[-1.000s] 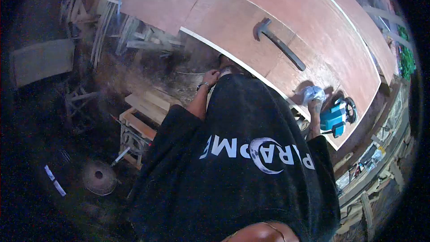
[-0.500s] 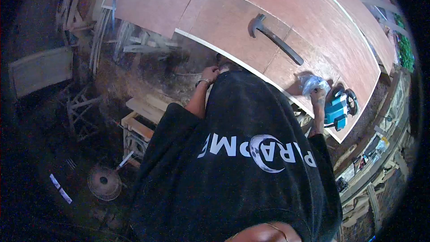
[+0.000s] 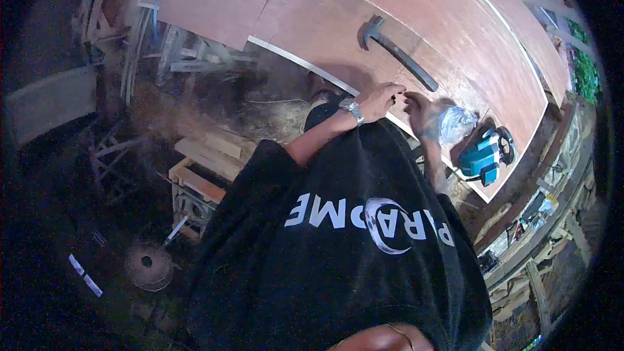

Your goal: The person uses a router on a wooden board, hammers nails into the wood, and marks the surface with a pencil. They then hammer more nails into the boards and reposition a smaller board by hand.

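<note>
My left hand (image 3: pixel 378 101), with a metal watch at the wrist, is over the near edge of the reddish wooden panel (image 3: pixel 312 19). Its fingers are curled together. Close to its fingertips, my right hand (image 3: pixel 422 116) has bent, closed fingers. Anything small held in either hand is too small to make out. A crumpled clear plastic bag (image 3: pixel 457 123) lies just right of my right hand. Beyond both hands a dark claw hammer (image 3: pixel 404 56) rests on the panel. A teal power tool (image 3: pixel 484 156) stands near the panel's right corner.
Below the panel at left is a wooden frame (image 3: pixel 198 185), with a round fan (image 3: pixel 149 265) lower down. Wood pieces (image 3: pixel 536 286) and a ledge with small items (image 3: pixel 530 218) are at the right. A blue-handled tool (image 3: pixel 156 10) is at the panel's left edge.
My left hand has risen from beside my body to the panel edge. My right hand has left the plastic bag and moved left, close to my left hand.
</note>
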`<move>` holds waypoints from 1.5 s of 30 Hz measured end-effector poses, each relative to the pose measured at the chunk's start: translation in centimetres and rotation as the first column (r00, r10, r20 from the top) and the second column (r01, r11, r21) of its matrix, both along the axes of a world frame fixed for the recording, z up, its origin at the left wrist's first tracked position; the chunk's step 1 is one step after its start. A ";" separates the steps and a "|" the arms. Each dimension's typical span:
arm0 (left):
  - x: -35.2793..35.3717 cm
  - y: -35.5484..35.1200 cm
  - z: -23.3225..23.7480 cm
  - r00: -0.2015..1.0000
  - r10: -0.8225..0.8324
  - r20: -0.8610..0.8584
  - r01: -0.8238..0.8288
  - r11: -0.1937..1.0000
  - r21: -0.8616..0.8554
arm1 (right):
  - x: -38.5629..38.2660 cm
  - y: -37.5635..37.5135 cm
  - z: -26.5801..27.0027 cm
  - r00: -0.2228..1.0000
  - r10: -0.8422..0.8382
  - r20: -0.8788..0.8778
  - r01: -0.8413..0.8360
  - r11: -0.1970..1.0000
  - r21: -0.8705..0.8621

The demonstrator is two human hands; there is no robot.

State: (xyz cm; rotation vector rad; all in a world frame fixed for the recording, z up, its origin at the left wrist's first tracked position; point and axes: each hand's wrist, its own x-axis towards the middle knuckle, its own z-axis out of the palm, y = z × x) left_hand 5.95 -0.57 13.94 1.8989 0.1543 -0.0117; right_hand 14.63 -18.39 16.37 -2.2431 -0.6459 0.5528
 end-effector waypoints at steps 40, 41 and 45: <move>-11.8 29.3 -15.7 0.631 0.751 0.194 -0.775 0.602 0.190 | -2.3 19.6 -0.1 0.903 0.112 -0.416 -0.216 0.953 -0.212; -11.8 29.2 -15.6 0.629 0.754 0.188 -0.776 0.597 0.201 | -2.7 20.5 -0.4 0.891 0.157 -0.425 -0.242 0.958 -0.154; -12.1 29.2 -18.4 0.627 0.748 0.217 -0.776 0.577 0.254 | -4.5 26.1 0.2 0.867 0.277 -0.414 -0.332 0.941 -0.067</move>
